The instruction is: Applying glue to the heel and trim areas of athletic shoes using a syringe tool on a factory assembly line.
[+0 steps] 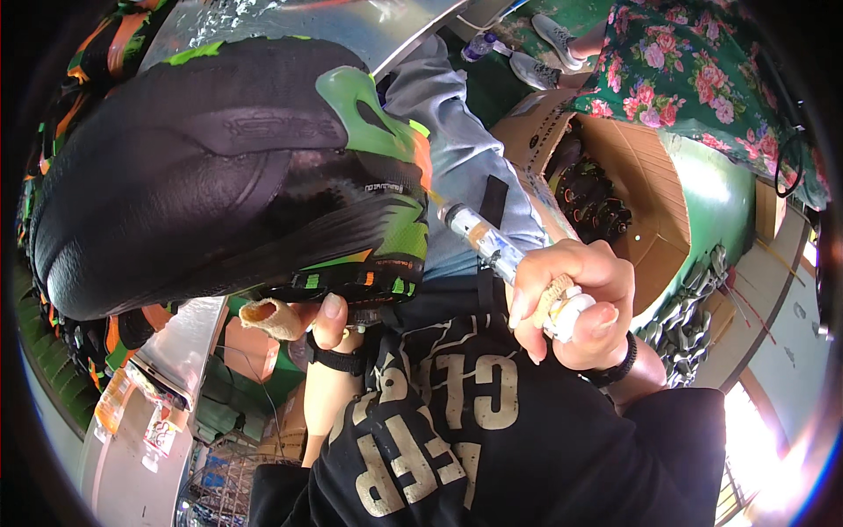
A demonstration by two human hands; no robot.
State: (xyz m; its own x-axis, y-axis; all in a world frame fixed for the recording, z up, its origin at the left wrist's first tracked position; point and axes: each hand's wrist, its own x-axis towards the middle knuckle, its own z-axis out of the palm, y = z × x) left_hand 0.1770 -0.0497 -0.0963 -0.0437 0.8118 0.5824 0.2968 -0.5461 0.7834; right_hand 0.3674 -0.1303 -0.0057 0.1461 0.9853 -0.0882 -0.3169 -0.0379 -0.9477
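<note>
Black-and-green shoe [219, 176] fills the upper left of the view, long axis running across it, toe out to the left and heel toward the middle. It lies up and left of the right hand [606, 285], and just above the left hand [320, 325], which is the nearer one, right under the sole edge. The right fingers are curled tight around a clear syringe [493, 249], thumb back at the plunger end, with its nose slanting up-left at the heel. That tip-to-heel gap is what matters imo: super close, but I can't tell if they touch. Left thumb shows by the sole, with a tan finger sleeve [274, 320] beside it; other fingers are hidden, so no idea if they're gripping or just propping.
</note>
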